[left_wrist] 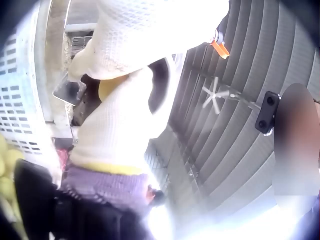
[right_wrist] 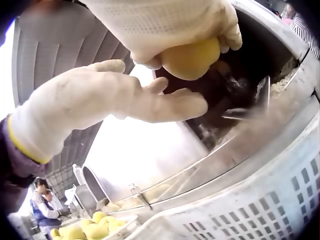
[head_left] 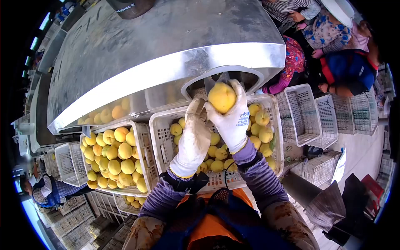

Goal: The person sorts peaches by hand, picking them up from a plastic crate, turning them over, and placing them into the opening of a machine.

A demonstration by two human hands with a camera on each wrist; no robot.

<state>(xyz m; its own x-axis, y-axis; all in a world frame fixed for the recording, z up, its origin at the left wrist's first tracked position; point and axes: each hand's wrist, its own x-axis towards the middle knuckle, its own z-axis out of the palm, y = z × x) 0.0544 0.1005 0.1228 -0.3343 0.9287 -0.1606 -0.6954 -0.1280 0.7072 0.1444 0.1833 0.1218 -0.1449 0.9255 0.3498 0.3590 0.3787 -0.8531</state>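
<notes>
A yellow peach (head_left: pixel 222 98) is gripped between the thumb and fingers of my gloved right hand (head_left: pixel 234 123). It is held at the round opening (head_left: pixel 255 79) in the metal machine's front. My left hand (head_left: pixel 192 141), in a white knit glove too, is just left of the fruit. In the right wrist view the left hand (right_wrist: pixel 100 97) shows extended fingers below the peach (right_wrist: pixel 192 60), grasping nothing. Inside the dark opening, a thin metal piece (right_wrist: pixel 262 95) is visible. Under both hands, a white crate (head_left: pixel 156 137) holds many peaches (head_left: pixel 264 134).
Another crate full of peaches (head_left: pixel 114 160) stands at the left. A sloping metal cover (head_left: pixel 175 37) spans the front. White crates (head_left: pixel 301 114) line the right, where several people (head_left: pixel 333 37) work. Dark and brown flaps (head_left: pixel 329 204) stand at the lower right.
</notes>
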